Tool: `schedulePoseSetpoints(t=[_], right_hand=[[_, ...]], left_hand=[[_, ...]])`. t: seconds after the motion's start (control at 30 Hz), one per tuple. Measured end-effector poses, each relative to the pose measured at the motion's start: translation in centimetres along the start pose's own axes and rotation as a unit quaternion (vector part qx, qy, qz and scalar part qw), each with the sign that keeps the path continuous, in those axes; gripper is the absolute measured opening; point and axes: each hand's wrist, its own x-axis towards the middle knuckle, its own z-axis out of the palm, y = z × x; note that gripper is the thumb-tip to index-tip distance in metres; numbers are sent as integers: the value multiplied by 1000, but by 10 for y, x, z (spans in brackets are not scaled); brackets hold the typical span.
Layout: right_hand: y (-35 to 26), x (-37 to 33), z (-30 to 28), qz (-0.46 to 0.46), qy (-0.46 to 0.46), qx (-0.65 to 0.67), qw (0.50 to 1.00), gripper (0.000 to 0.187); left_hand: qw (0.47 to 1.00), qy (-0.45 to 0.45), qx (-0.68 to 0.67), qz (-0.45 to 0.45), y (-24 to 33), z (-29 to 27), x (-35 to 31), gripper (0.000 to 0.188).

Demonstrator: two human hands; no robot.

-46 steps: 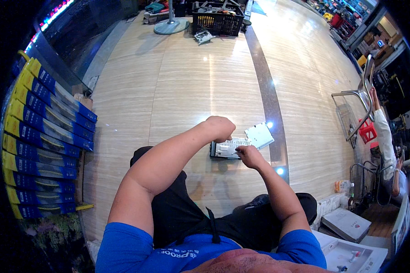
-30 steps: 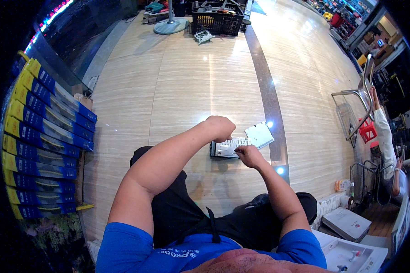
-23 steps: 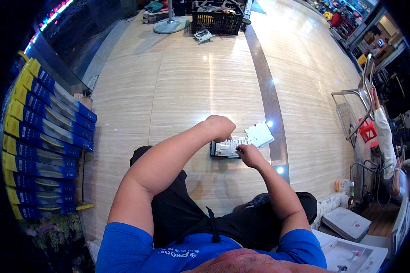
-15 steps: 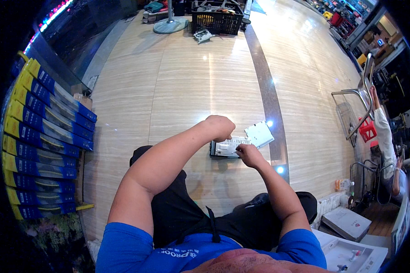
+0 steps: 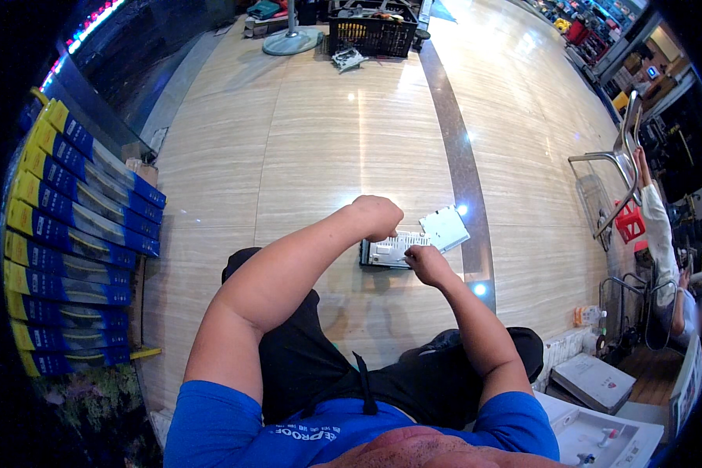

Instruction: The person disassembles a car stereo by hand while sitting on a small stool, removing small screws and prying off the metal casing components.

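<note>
A flat silver metal box [image 5: 390, 249] with vent slots and a dark front edge, like a car stereo unit, lies on the floor in front of me. At its far side my left hand [image 5: 377, 218] is curled closed, knuckles up. What its fingertips grip, if anything, is hidden behind the hand. My right hand [image 5: 427, 264] pinches at the near right part of the box; something small and pale shows by the fingertips, too small to name. Against the box's far right corner lies a loose pale metal plate [image 5: 444, 229].
Blue and yellow packages [image 5: 78, 234] stand in a rack on the left. A black crate [image 5: 372, 35] with tools and a round stand base [image 5: 292, 42] sit far ahead. To the right are a metal chair [image 5: 620, 160], a seated person [image 5: 667, 265] and a white carton [image 5: 593, 382].
Almost nothing differs. The right hand and the near side of the metal box have shifted very slightly; the left hand stays in place.
</note>
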Motion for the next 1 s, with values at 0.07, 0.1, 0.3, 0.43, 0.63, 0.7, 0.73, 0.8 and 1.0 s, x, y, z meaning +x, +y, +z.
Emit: schedulePoseSetpoints(t=[0.07, 0.1, 0.3, 0.43, 0.63, 0.7, 0.73, 0.8, 1.0], right_hand=[[2, 0, 1, -2, 0, -1, 1000, 24], [1, 0, 1, -2, -1, -1, 1000, 23], [0, 0, 1, -3, 2, 0, 1000, 22], [-1, 1, 0, 2, -4, 6, 1000, 21], [2, 1, 1, -3, 5, 8, 1000, 21], [2, 2, 1, 0, 2, 5, 1000, 21], [2, 2, 1, 4, -1, 2, 1000, 22], [1, 2, 1, 4, -1, 1, 1000, 22], [1, 2, 2, -1, 5, -4, 1000, 22]], left_hand=[[1000, -8, -3, 1, 0, 1, 1, 34], [1000, -7, -2, 2, -1, 1, 1, 34], [1000, 3, 5, -4, 3, -2, -3, 32], [1000, 6, 3, -4, 2, -1, -2, 32], [1000, -15, -1, 1, 1, 0, 0, 33], [1000, -16, -1, -1, 1, 0, 0, 33], [1000, -18, -1, -3, 1, 0, -1, 33], [1000, -18, -3, -2, 1, -1, -1, 33], [1000, -17, -3, 0, 1, 1, 0, 33]])
